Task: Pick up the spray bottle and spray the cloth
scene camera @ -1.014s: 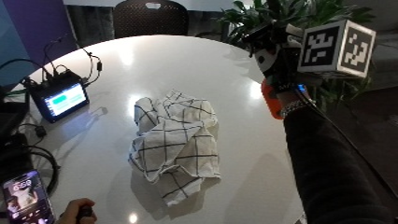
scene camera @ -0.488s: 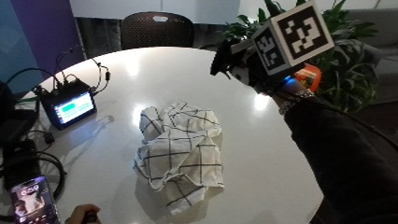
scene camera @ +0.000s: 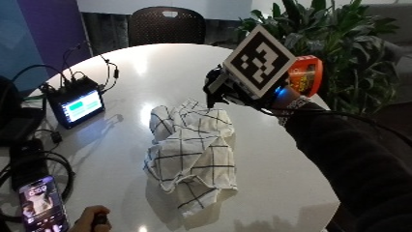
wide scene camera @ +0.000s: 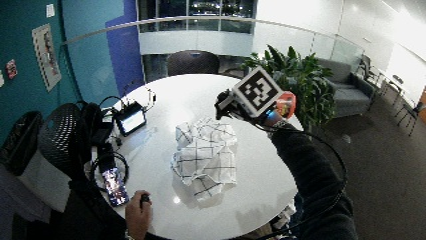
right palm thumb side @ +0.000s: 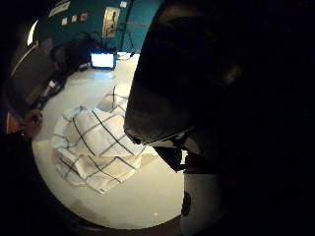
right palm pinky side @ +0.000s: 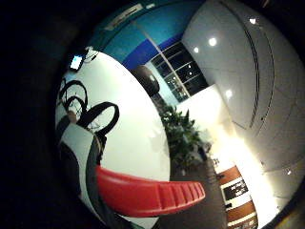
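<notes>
A white cloth (scene camera: 193, 150) with dark grid lines lies crumpled in the middle of the round white table (scene camera: 161, 67). My gloved right hand (scene camera: 217, 88) is raised above the table just past the cloth's far right end and grips the spray bottle (scene camera: 306, 75), whose orange body shows behind the wrist. The wide view has the same hand (wide scene camera: 225, 105), bottle (wide scene camera: 286, 104) and cloth (wide scene camera: 205, 155). The bottle's red trigger (right palm pinky side: 147, 193) fills the little finger side palm view. The thumb side palm view looks down on the cloth (right palm thumb side: 93, 142) past the bottle's dark head.
A small monitor (scene camera: 76, 104) with cables stands at the table's left edge. A phone (scene camera: 42, 205) and the person's bare hand (scene camera: 90, 222) are at the near left. A plant (scene camera: 334, 43) and a chair (scene camera: 167, 24) stand behind the table.
My hand has lifted the bottle from the table's right edge and carried it in over the table toward the cloth's far end. The outside camera has shifted too.
</notes>
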